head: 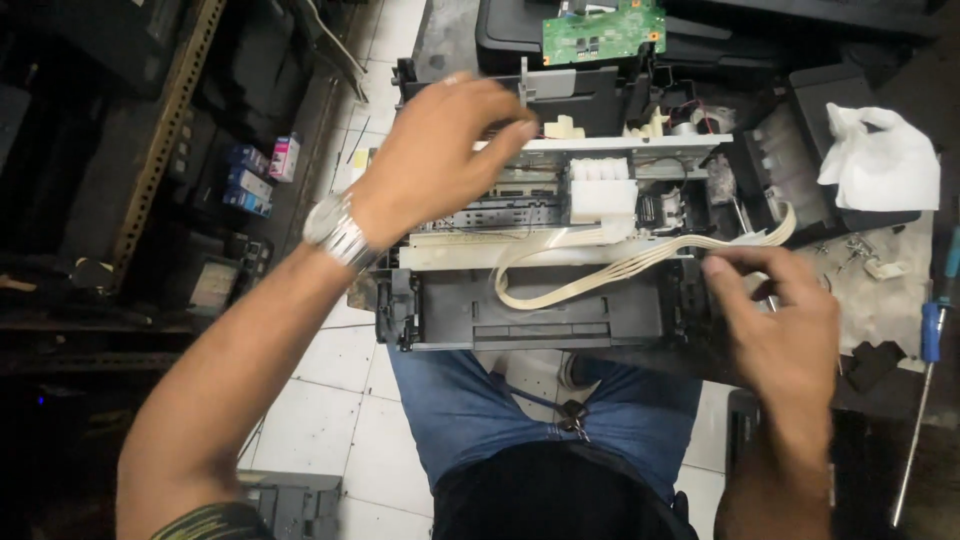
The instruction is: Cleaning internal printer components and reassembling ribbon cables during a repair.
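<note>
Right hand [785, 325] pinched narrow on the soft, kink-prone white ribbon tubes [600, 268] looping leftward, best taken along the flat run; beyond, left hand [450, 140] spread wide on the opened printer [540, 300], bulky and fragile inside, safest gripped by its outer frame.

Floor [340, 400] of pale square tiles, grimy, dark grout lines. At nine o'clock, a slotted metal shelf upright [165, 130] leaning diagonally, dark racks behind it holding small coloured boxes [250, 175] and black machines. Twelve o'clock: a green circuit board [603, 30] on a black casing. Three o'clock: cluttered bench top [890, 300], white crumpled cloth [880, 160], blue-handled screwdriver [930, 350]. Light dim, left side in shadow.
</note>
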